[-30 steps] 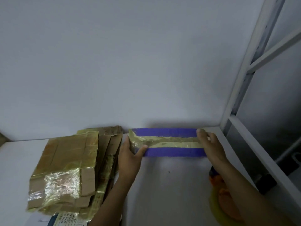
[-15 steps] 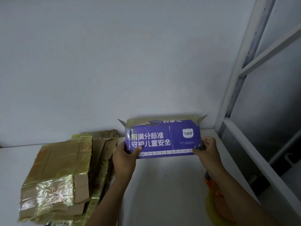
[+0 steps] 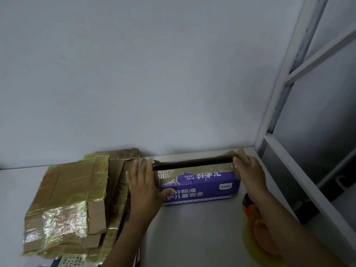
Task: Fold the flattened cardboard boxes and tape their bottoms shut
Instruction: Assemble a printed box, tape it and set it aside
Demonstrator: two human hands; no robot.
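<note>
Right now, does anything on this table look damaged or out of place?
Yes. The purple box, held at its ends by the left hand and right hand, has its print torn ragged along the upper edge, beside old tape. The flattened boxes at left carry wrinkled yellowish tape.

Box (image 3: pixel 200 186) right of flattened stack (image 3: pixel 65 205)

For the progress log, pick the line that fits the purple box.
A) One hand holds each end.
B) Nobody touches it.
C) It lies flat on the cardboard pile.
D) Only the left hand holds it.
A: the left hand holds the left end of the purple box, thumb on its front, and the right hand holds the right end.
</note>
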